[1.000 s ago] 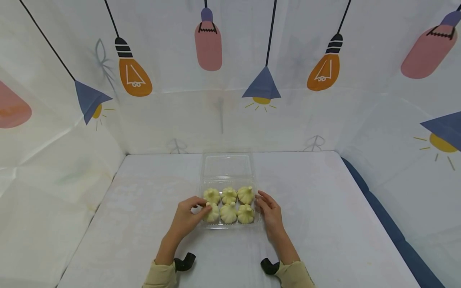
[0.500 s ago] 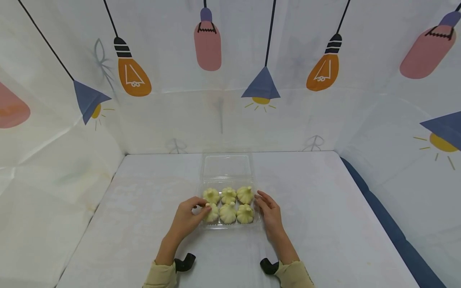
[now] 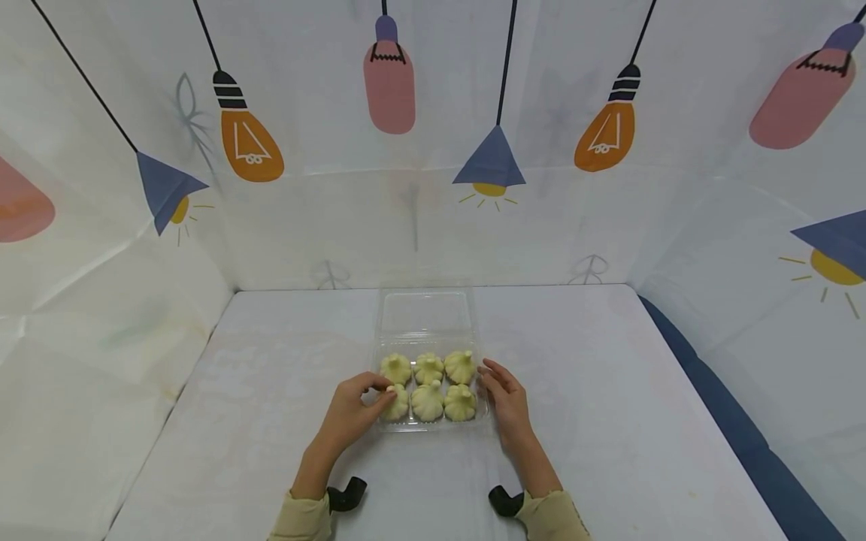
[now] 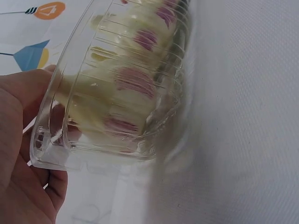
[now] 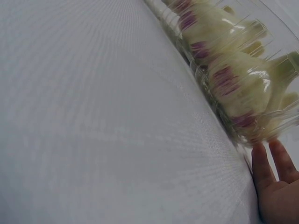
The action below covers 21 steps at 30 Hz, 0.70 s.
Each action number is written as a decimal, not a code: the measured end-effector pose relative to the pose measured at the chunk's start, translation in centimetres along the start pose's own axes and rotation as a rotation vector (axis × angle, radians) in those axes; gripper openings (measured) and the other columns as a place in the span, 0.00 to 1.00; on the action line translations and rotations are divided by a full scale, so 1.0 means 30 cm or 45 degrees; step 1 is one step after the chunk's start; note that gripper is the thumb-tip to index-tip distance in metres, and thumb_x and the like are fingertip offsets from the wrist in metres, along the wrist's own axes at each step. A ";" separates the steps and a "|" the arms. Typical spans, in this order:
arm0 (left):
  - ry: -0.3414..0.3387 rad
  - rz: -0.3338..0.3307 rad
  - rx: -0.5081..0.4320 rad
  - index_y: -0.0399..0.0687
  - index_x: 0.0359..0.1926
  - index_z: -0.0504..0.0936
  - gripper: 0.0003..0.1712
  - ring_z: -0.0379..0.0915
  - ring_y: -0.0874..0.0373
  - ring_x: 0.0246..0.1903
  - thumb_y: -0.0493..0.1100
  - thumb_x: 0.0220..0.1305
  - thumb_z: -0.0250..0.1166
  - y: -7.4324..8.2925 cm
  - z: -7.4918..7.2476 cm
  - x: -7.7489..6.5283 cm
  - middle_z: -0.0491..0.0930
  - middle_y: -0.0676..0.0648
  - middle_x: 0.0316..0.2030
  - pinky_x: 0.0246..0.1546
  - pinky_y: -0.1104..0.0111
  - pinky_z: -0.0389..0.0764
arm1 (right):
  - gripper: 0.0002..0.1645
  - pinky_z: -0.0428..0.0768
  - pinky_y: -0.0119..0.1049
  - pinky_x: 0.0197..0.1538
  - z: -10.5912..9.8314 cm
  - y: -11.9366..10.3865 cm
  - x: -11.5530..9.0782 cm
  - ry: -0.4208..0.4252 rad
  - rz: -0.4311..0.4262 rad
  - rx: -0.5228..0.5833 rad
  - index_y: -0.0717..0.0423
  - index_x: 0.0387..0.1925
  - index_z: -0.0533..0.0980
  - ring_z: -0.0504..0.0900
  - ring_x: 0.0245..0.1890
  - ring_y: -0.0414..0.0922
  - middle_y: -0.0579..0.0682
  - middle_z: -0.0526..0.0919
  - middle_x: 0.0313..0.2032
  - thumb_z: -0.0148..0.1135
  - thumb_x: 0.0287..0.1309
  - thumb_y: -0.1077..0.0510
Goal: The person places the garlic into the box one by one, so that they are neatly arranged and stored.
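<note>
Several pale garlic bulbs (image 3: 427,403) sit in two rows in a clear plastic clamshell box (image 3: 433,427), its lid (image 3: 426,312) raised at the back. My left hand (image 3: 352,409) reaches over the box's left side, thumb and forefinger pinching the front-left garlic bulb (image 3: 399,409) near its stem. In the left wrist view the box wall (image 4: 51,156) covers part of these fingers, and purple streaks show on the bulbs. My right hand (image 3: 509,402) stands at the box's right side, its extended fingertips (image 5: 258,151) right against the clear wall.
A white table (image 3: 271,353) spreads around the box on all sides. Behind it hangs a white sheet (image 3: 311,210) printed with lamps. Dark blue fabric (image 3: 717,402) shows past the right table edge. Black wrist mounts (image 3: 347,494) stick out below both hands.
</note>
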State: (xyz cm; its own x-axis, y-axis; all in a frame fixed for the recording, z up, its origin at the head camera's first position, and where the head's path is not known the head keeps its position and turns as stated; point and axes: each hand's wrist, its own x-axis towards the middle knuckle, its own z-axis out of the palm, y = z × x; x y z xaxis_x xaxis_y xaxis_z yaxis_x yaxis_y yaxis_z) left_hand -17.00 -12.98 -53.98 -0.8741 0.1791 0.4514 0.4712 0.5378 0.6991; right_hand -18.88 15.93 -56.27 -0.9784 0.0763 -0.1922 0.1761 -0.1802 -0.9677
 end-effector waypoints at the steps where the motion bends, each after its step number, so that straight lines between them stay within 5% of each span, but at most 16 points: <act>1: -0.002 -0.003 -0.003 0.51 0.35 0.84 0.09 0.78 0.63 0.34 0.38 0.54 0.75 -0.001 0.000 -0.001 0.81 0.59 0.32 0.36 0.60 0.80 | 0.23 0.73 0.33 0.56 0.001 0.000 0.000 0.000 -0.001 0.002 0.56 0.63 0.72 0.74 0.58 0.50 0.57 0.75 0.58 0.57 0.69 0.57; 9: -0.004 -0.005 -0.029 0.50 0.35 0.84 0.09 0.79 0.57 0.35 0.37 0.53 0.75 -0.007 0.004 -0.005 0.81 0.58 0.32 0.38 0.57 0.80 | 0.23 0.74 0.32 0.55 0.003 -0.003 -0.001 -0.006 -0.004 0.022 0.57 0.63 0.72 0.74 0.58 0.50 0.58 0.75 0.58 0.57 0.69 0.58; 21: -0.009 -0.006 -0.043 0.51 0.35 0.84 0.10 0.78 0.64 0.36 0.37 0.53 0.75 -0.012 0.005 -0.006 0.81 0.59 0.33 0.39 0.58 0.80 | 0.24 0.74 0.31 0.54 0.000 0.001 0.003 -0.010 -0.005 0.029 0.57 0.63 0.72 0.74 0.57 0.49 0.57 0.76 0.58 0.58 0.68 0.56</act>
State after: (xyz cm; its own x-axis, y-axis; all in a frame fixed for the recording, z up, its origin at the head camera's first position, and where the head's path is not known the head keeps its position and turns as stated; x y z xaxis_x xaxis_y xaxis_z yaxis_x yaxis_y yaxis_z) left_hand -17.02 -13.08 -54.39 -0.8772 0.1829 0.4440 0.4707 0.5103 0.7197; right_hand -18.95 15.94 -56.31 -0.9799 0.0696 -0.1869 0.1696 -0.2020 -0.9646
